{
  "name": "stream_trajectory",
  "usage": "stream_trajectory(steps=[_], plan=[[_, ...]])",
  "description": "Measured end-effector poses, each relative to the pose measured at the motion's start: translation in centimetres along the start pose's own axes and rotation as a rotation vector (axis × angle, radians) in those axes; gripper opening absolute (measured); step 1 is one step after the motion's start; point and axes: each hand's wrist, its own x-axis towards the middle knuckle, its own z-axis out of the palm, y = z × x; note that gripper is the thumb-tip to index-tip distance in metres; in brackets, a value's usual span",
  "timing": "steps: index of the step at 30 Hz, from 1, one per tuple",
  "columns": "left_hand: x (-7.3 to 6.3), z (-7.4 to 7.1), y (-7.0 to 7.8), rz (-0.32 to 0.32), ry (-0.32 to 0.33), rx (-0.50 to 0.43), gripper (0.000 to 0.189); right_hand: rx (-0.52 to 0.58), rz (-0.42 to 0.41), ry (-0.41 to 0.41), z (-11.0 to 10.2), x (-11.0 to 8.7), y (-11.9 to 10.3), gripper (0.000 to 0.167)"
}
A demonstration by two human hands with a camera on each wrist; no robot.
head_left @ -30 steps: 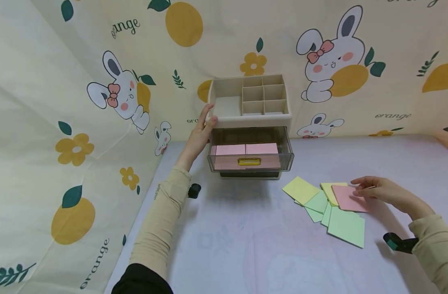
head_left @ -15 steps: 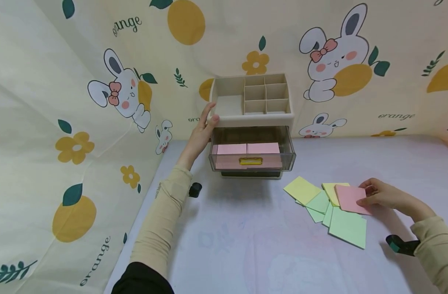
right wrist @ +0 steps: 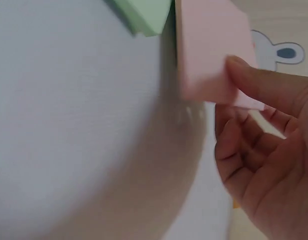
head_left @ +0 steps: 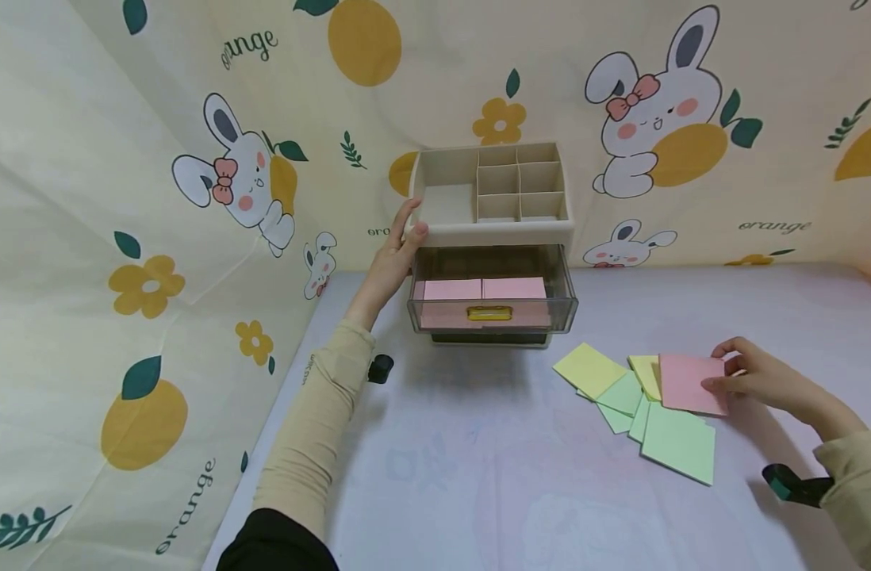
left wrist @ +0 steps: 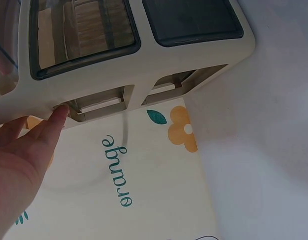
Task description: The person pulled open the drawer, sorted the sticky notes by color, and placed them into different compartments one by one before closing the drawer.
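— What have I got on the right?

— Your right hand (head_left: 771, 381) has a pink pad (head_left: 691, 382) clamped at its right edge: thumb on the face, other fingers curled behind. You're holding it tilted beside a yellow pad (head_left: 644, 374), partly covering that one in the head view. Whether its lower edge touches the green pads (head_left: 680, 444) you can't tell from here.

— And the rest of that pile?

— Several green pads fanned out and overlapping on the table (head_left: 443, 484), with another yellow pad (head_left: 587, 371) over their left end, near the box (head_left: 493, 235).

— What's in the box?

— Its drawer (head_left: 570, 314) is pulled out, smoky and see-through with a gold handle (head_left: 489, 313). In it, two pink stacks (head_left: 452, 290) sit side by side. Above is the top tray (head_left: 444, 206): one wide compartment on the left, six small cells (head_left: 497, 181) on the right. Beneath the drawer you see only a dark strip (head_left: 489, 339).

— My other side?

— Your left hand (head_left: 388, 271) rests against the box's left side, thumb at the front corner, apart from the outstretched fingers. In the left wrist view a fingertip touches the pale wall by a slot (left wrist: 101, 105).
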Motion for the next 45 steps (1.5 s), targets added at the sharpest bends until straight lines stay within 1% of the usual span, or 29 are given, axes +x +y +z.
stream_trajectory(steps=[7, 10, 13, 16, 18, 21, 24, 27, 31, 35, 39, 43, 45], plan=[[-0.1, 0.0, 0.1, -0.002, 0.005, -0.012, 0.068, 0.065, -0.071, 0.141, -0.8, -0.9, -0.6, 0.033], [-0.1, 0.0, 0.1, -0.005, 0.002, -0.02, 0.067, 0.092, -0.119, 0.209, -1.0, -1.3, -1.0, 0.022], [-0.2, 0.0, 0.2, -0.006, 0.002, -0.015, 0.067, 0.159, -0.176, 0.279, -1.4, -1.7, -1.7, 0.012], [-0.2, -0.1, 0.2, -0.001, 0.009, 0.001, 0.072, 0.231, -0.214, 0.326, -2.0, -2.0, -2.7, 0.014], [-0.2, -0.1, 0.2, 0.004, 0.012, 0.011, 0.077, 0.267, -0.207, 0.361, -2.4, -2.1, -3.7, 0.015], [-0.3, -0.1, 0.2, 0.015, 0.009, 0.014, 0.084, 0.313, -0.22, 0.416, -2.8, -2.1, -5.2, 0.017], [-0.2, -0.1, 0.2, 0.025, 0.004, 0.006, 0.086, 0.404, -0.288, 0.464, -3.1, -1.9, -6.7, 0.019], [-0.2, -0.1, 0.2, 0.026, 0.001, 0.005, 0.085, 0.616, -0.416, 0.463, -3.4, -1.8, -8.3, 0.021], [-0.2, -0.1, 0.1, 0.024, 0.001, 0.008, 0.083, 0.91, -0.594, 0.419, -3.9, -1.7, -10.8, 0.022], [-0.3, -0.1, 0.1, 0.027, 0.001, 0.011, 0.084, 1.037, -0.699, 0.386, -4.3, -1.7, -13.6, 0.022], [-0.3, -0.1, 0.1, 0.03, 0.003, 0.017, 0.085, 1.142, -0.754, 0.367, -4.4, -1.3, -16.4, 0.021], [-0.3, -0.1, 0.1, 0.032, 0.008, 0.022, 0.086, 1.183, -0.777, 0.367, -4.0, -0.5, -18.9, 0.018], [-0.3, -0.1, 0.1, 0.036, 0.011, 0.026, 0.087, 1.175, -0.771, 0.369, -3.7, -0.1, -19.9, 0.017]])
